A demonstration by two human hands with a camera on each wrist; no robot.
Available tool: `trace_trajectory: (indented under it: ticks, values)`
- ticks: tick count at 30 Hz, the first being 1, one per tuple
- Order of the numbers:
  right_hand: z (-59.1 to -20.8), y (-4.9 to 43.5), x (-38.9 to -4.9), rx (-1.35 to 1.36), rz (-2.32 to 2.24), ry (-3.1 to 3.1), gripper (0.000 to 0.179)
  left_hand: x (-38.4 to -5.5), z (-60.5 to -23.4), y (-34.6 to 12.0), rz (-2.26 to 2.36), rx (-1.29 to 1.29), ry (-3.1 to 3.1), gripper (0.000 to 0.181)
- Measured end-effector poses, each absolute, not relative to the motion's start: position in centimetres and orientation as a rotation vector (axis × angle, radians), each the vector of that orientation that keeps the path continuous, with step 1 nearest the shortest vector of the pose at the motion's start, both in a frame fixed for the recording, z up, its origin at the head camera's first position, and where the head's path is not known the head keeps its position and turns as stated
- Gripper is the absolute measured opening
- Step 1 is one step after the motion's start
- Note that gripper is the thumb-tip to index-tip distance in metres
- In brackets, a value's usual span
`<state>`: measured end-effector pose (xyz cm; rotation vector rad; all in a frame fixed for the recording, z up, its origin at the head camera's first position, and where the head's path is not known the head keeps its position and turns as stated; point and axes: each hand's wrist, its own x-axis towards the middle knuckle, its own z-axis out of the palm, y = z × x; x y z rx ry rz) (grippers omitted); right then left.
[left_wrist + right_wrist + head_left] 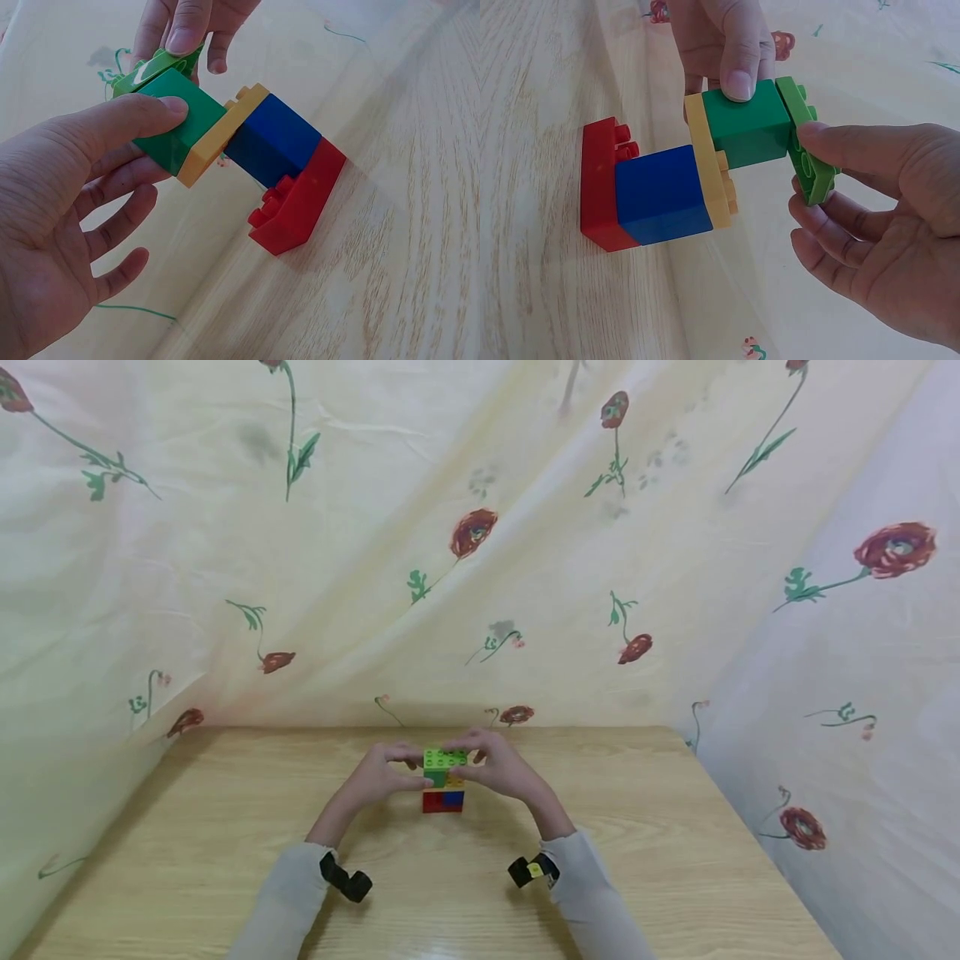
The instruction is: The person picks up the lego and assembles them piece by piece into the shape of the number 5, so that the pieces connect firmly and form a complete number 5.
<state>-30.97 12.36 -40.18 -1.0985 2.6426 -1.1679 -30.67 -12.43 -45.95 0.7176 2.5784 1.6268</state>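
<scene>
One person's 2 hands are at a 5-blk stack standing on 1 wood table [435, 893], approx. ctr: 1 red blk [598, 187] at the btm, then 1 blue blk [664, 196] on its R end, 1 yellow blk [709, 180], 1 dk green blk [750, 124] on the yellow's L end, & 1 lt green blk [793, 105] up top, overhanging to the R. L hand [378, 774] pinches the dk green w/ thumb & fingers; R hand [501, 768] pinches the lt green, can't tell if fully seated.
</scene>
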Motion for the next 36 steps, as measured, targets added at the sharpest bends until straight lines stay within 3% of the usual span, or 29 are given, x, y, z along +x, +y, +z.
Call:
trace_trajectory:
  ticks: [36]
  values:
    - [-39.96,12.11,-30.5,-1.047,-1.165,2.677,0.038,-30.58,-45.6,-12.44,1.638,0.697,2.56,0.036]
